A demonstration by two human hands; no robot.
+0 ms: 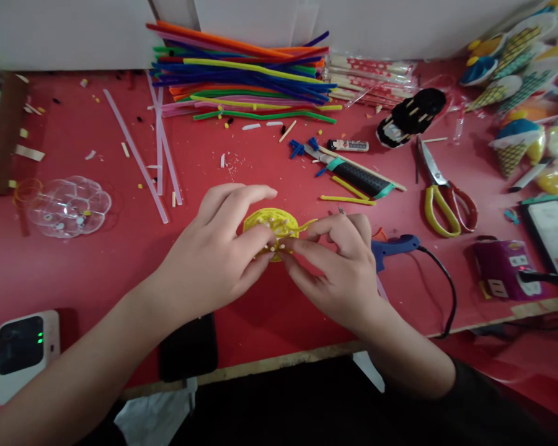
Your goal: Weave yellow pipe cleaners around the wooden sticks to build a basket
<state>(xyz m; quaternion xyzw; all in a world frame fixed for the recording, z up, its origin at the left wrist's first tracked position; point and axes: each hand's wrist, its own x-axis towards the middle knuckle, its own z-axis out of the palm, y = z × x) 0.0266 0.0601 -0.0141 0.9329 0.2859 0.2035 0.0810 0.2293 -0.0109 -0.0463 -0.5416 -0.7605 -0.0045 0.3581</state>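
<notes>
Hands meet over a red table [270, 316], the left hand [223, 241] and right hand [335, 260] both pinching the near side of a yellow round piece [265, 217] near the front edge, a yellow strand running from it to the right fingers. White panels [242, 11] rise behind the table, whose front edge shows a strip of pale, worn wood [307, 355]. Colored fuzzy stems [255, 71] lie heaped along the back, with small scraps scattered across the red top. Translucent sticks [135, 155] and a clear flower-shaped case [69, 207] lie at left, beyond a white device [25, 353] with green lights. To the right are a cutter [365, 178], a lighter [348, 145], scissors [441, 179] and a blue corded tool [395, 246], near a purple power block [502, 266]. A black fuzzy figure [413, 114] sits farther back, beside cone-shaped pieces [516, 145] piled in the corner.
</notes>
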